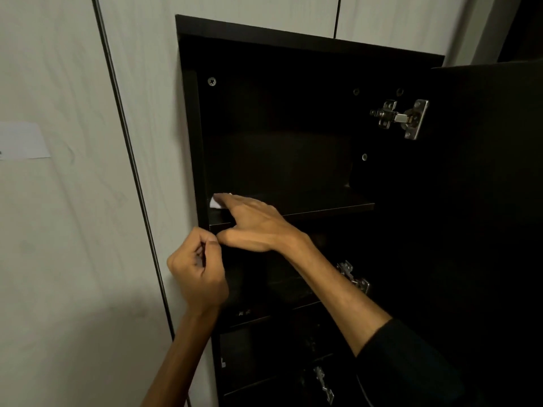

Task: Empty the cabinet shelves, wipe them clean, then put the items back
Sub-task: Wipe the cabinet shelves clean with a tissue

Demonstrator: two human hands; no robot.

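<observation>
The white wipe [216, 202] lies at the far left end of the upper shelf [323, 205], hard against the cabinet's left wall [192, 142], and only a small pale corner of it shows. The rest is covered by the right hand [252, 221], which lies flat on it with fingers straight and pointing left, thumb held out below the shelf's front edge. From here the bare run of shelf stretches away to the right, toward the hinge [401, 117] side, so the next stroke probably has to travel rightward along the board's long axis. The right hand is the one on the wipe. The left hand [197, 265] hangs just below and to the left, in front of the cabinet edge, fingers curled; something pale may be pinched at its fingertips, but I cannot tell. The shelf looks dark, matte and holds no items.
</observation>
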